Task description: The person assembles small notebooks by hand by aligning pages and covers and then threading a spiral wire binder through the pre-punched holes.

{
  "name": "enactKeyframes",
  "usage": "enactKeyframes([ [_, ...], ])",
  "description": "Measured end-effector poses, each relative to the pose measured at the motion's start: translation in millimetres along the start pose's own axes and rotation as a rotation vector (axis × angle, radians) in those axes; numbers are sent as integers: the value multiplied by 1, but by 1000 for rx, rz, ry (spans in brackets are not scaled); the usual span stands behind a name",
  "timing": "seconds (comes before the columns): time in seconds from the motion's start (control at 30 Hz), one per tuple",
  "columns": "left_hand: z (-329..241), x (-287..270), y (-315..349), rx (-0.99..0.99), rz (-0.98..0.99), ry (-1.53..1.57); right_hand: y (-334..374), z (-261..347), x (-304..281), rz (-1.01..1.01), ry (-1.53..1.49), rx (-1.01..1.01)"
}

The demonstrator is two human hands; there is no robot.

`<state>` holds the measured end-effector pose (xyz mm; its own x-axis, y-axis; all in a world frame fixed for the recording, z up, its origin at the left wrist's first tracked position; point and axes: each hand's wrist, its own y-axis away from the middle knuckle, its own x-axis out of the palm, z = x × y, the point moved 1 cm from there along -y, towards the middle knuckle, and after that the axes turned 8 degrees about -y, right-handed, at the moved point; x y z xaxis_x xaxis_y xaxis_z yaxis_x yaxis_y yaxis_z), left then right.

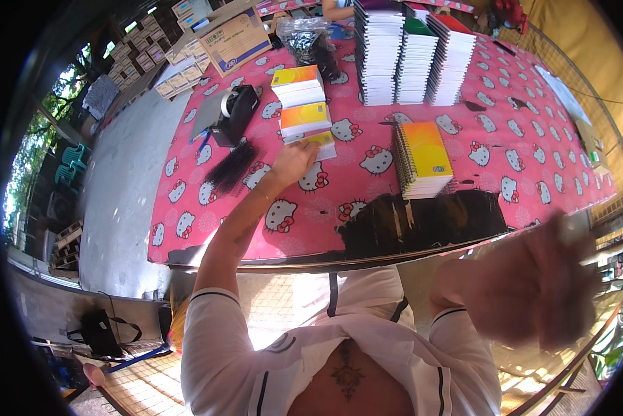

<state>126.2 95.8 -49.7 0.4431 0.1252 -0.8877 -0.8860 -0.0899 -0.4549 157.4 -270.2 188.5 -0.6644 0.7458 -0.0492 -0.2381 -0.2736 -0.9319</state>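
My left hand (294, 163) is stretched over the table, its fingers closed on the near end of a low pad with a yellow cover (323, 143). Behind that pad stand two taller piles of unbound pads with yellow and orange covers, the middle pile (306, 119) and the far pile (297, 84). My right hand (533, 288) is raised off the table at the right, close to the camera and smeared by motion; its fingers cannot be made out. A pile of spiral-bound notebooks (426, 159) with orange-yellow covers sits to the right of my left hand.
Black wire spirals (232, 166) lie left of the pads, beside a black tape dispenser (236, 114). Tall notebook stacks (379, 62) stand at the back. A cardboard box (234, 41) and a plastic bag (304, 41) are at the far left. The pink tablecloth (256, 232) has a black patch in front.
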Motion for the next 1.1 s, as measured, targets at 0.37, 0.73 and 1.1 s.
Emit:
enactKeyframes([
  [0.37,2,-4,3,-185,-82,161,175,-302,117,358,605,826],
  [0.73,3,4,11,-333,-124,122,173,-314,133,350,571,838],
  [1.1,-14,-15,-2,-318,-183,159,131,-325,138,-49,-383,1044],
])
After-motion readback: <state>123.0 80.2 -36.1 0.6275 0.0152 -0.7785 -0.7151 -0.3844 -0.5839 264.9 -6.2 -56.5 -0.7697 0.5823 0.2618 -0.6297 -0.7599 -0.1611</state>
